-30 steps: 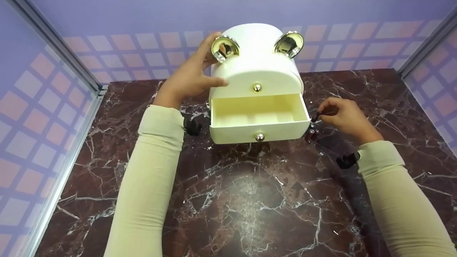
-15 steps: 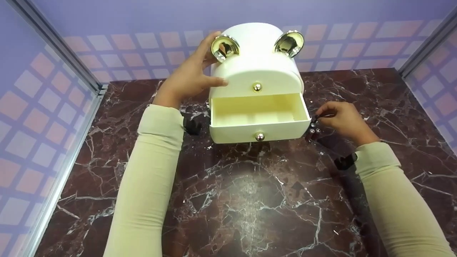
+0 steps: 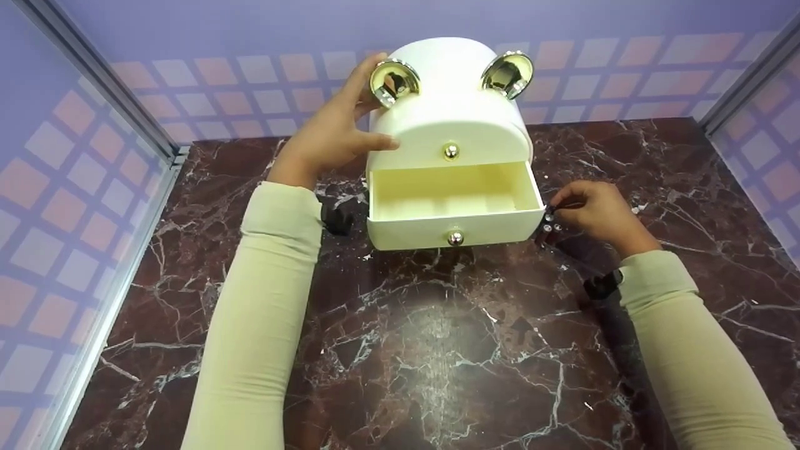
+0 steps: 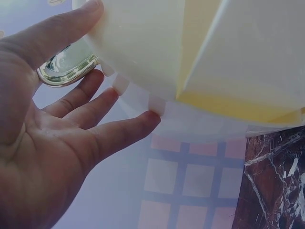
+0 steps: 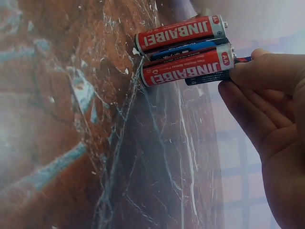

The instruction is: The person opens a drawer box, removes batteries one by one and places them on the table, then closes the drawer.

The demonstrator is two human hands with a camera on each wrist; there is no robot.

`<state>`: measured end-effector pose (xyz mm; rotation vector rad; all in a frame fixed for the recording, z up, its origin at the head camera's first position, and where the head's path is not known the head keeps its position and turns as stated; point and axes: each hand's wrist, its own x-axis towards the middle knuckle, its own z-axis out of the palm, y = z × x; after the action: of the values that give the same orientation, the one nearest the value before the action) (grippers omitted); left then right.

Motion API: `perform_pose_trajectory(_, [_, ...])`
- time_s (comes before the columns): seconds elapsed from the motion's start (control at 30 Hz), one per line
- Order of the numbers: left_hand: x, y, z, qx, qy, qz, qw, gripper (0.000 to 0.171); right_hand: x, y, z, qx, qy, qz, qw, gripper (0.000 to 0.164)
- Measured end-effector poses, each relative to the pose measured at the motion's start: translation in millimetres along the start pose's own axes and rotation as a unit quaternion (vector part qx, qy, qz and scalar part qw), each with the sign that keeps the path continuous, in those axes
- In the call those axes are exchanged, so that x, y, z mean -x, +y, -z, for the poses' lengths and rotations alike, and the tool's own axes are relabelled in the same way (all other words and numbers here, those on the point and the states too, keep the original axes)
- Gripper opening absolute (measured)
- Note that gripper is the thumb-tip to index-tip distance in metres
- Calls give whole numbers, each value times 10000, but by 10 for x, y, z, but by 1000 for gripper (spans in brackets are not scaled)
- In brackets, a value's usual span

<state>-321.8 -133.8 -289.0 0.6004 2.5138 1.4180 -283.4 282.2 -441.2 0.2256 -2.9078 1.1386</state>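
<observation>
A white box of drawers (image 3: 450, 112) with round gold ears stands near the back wall. Its lower drawer (image 3: 454, 231) is pulled out and bare inside. My left hand (image 3: 331, 140) rests on the box's left side, thumb on the front, the other fingers spread against the side beneath one ear (image 4: 66, 71). Just right of the drawer, my right hand (image 3: 597, 209) pinches a dark battery (image 5: 206, 78) between thumb and fingertips. It is beside a tight group of standing AA batteries, with red ones (image 5: 183, 33) and a blue one (image 5: 190, 48) showing.
The stone-patterned table (image 3: 437, 350) spreads in front of the box. A tiled wall (image 3: 269, 87) closes the back, and side panels (image 3: 69, 187) stand left and right. Small white specks lie on the tabletop.
My right hand has come slightly down and in toward the batteries, bringing the dark battery up to the group. The left hand and the drawer box have stayed in place.
</observation>
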Motion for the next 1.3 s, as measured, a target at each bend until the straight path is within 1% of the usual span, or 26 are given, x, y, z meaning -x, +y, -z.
perform_pose_trajectory(0.17, [-13, -15, 0, 36, 1, -30, 10000, 113, 3, 14, -23, 42, -13, 116, 9999, 16])
perform_pose_trajectory(0.37, [-14, -16, 4, 0, -11, -103, 9999, 113, 8, 38, -41, 60, 48, 146, 9999, 16])
perform_pose_trajectory(0.5, [-6, -6, 6, -25, -10, -23, 10000, 113, 10, 50, -51, 38, 70, 176, 9998, 16])
perform_pose_trajectory(0.6, [4, -2, 10, -35, 0, 91, 10000, 113, 13, 66, -53, 38, 26, 340, 9994, 16])
perform_pose_trajectory(0.73, [16, 5, 14, -64, 9, 120, 9999, 113, 17, 85, -61, -46, -58, 497, 9987, 15])
perform_pose_trajectory(0.93, [41, 50, 7, -10, -14, 28, 10000, 112, 20, 85, -82, -151, -76, 197, 9997, 16])
perform_pose_trajectory(1.03, [65, 83, 5, 9, -24, 69, 10000, 112, 16, 94, -87, -155, -108, 99, 9998, 16])
perform_pose_trajectory(1.13, [61, 78, 2, -19, -22, 57, 10000, 112, 23, 108, -80, -148, -143, 172, 9996, 16])
perform_pose_trajectory(1.3, [8, -2, -2, -33, -33, -15, 10000, 113, 56, 103, -64, -203, -183, 235, 9993, 17])
